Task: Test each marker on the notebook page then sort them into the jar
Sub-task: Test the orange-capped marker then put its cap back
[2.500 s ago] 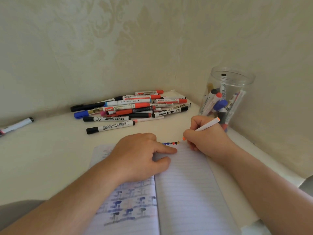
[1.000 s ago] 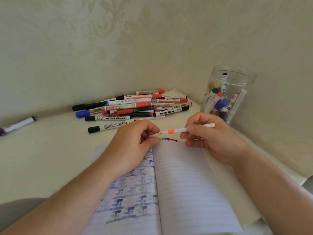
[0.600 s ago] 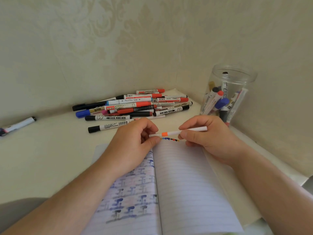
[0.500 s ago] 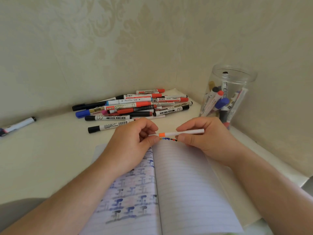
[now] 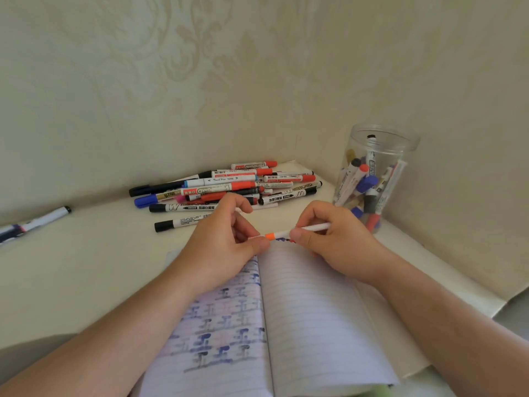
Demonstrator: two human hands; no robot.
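Note:
A thin white marker with an orange band (image 5: 282, 233) lies level between both hands above the top edge of the open lined notebook (image 5: 309, 310). My right hand (image 5: 332, 239) grips its barrel. My left hand (image 5: 226, 242) pinches its white cap at the orange end; cap and barrel meet. A short row of coloured test dots (image 5: 283, 240) shows on the right page just below the marker. A clear jar (image 5: 380, 144) holding several markers stands at the right by the wall. A pile of markers (image 5: 229, 187) lies behind my hands.
A lone white marker with a black cap (image 5: 37, 222) lies at the far left of the table (image 5: 86, 267). Patterned walls meet in a corner behind the pile. The left notebook page bears bled-through ink marks. The table's right edge runs close past the jar.
My right hand lifted the marker's tip off the page and turned it level. My left hand left the notebook, brought the cap up, and the gap between cap and barrel has closed.

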